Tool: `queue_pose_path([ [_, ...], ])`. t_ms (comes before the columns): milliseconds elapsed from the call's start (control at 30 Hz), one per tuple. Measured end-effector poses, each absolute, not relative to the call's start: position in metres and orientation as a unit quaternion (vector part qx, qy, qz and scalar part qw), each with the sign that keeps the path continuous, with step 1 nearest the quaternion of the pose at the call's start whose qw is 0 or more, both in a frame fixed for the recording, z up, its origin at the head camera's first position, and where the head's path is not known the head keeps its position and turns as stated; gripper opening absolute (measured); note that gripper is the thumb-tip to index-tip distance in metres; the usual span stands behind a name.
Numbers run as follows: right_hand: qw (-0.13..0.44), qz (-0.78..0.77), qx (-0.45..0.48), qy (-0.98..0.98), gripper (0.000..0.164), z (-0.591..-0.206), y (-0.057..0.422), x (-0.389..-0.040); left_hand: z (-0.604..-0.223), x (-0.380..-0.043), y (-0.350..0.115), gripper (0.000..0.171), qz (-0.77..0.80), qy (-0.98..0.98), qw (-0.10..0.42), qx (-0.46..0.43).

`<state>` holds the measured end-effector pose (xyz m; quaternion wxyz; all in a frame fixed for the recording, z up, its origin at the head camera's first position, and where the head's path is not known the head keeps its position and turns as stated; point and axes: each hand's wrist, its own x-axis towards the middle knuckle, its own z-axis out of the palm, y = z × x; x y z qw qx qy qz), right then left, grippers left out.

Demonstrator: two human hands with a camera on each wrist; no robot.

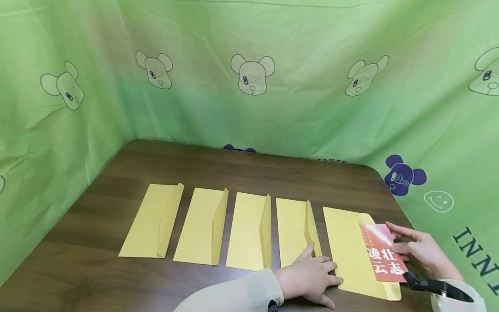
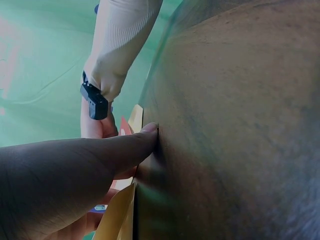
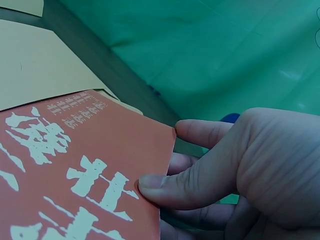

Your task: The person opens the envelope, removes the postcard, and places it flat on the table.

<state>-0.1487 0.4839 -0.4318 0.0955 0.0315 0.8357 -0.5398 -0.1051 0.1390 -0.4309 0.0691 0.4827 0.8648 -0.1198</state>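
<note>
The right hand (image 1: 424, 252) is pinching the red card (image 1: 381, 249), which is lying at the rightmost envelope's (image 1: 348, 249) mouth (depth unconfirmed). The left hand (image 1: 308, 277) is resting uncurled against its near corner; keeping the card level should be preventing snags.

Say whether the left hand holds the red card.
No, the right hand pinches the red card; the left hand lies apart from it.
</note>
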Motion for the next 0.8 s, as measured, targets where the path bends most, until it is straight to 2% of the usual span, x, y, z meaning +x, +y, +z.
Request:
queue_pose_path([
  [800, 0.08, -0.538, 0.037, 0.838, 0.075, -0.428, 0.5, -0.141, -0.432, -0.105, 0.138, 0.063, -0.125, 0.867, 0.07, 0.478],
])
